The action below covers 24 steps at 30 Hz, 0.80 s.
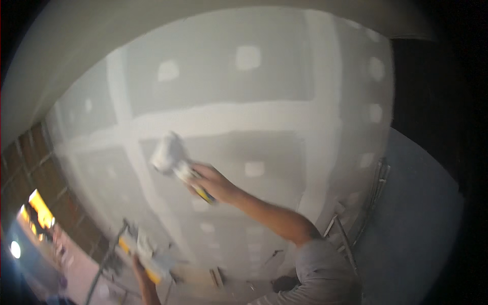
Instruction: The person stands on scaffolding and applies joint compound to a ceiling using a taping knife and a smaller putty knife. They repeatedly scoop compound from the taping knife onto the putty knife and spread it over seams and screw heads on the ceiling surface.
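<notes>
My right hand point(216, 184) grips the yellow-and-black handle of a putty knife point(170, 155). Its wide blade is coated in white compound and rests against the grey drywall point(264, 76), just below a horizontal filled joint point(229, 117). My left hand point(141, 268) is low at the lower left and holds a second yellow-handled tool point(140, 249) loaded with white compound. That tool is blurred, so I cannot tell its exact kind. My grey sleeve point(325, 274) covers the lower right.
White joint bands and square filler patches point(248, 57) cross the drywall. A brick wall point(30, 162) stands at the left, with bright lights point(40, 208) beyond it. Metal strips point(378, 183) lean at the wall's right end beside a blue-grey surface point(417, 223). Debris lies on the floor point(218, 277).
</notes>
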Available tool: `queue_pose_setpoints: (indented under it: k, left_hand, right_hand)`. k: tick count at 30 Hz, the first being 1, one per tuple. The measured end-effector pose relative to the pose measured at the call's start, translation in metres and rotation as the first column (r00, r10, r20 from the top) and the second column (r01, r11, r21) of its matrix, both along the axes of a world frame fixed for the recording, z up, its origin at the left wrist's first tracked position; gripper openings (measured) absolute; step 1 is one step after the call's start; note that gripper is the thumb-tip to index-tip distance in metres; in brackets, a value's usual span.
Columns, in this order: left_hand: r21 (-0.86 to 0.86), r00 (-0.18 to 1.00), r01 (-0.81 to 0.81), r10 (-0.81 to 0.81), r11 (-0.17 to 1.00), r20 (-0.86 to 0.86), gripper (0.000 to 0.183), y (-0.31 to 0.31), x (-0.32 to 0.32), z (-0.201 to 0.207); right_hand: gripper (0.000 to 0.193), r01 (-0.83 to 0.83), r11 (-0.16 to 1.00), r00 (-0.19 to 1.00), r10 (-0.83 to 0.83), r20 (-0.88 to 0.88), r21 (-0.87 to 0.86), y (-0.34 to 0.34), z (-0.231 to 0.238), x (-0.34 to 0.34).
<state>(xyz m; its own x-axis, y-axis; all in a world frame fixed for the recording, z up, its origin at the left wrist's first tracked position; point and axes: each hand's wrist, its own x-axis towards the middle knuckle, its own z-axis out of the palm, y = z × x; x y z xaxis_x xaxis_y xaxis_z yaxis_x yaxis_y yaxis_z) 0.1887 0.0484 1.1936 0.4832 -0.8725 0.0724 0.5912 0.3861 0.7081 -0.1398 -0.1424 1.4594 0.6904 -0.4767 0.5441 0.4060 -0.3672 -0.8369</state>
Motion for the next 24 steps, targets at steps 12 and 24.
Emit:
queue_pose_setpoints:
  k: [12, 24]
  left_hand:
    - [0.152, 0.836, -0.152, 0.045, 0.977, 0.547, 0.059, -0.087, -0.101, 0.104]
    - [0.152, 0.411, 0.027, -0.149, 0.988, 0.899, 0.050, -0.037, -0.187, 0.130]
  right_hand:
    - [0.029, -0.166, 0.561, 0.984, 0.148, 0.100, 0.811, 0.098, -0.204, -0.070]
    - [0.031, -0.228, 0.588, 0.963, 0.021, 0.267, 0.776, 0.098, -0.208, -0.119]
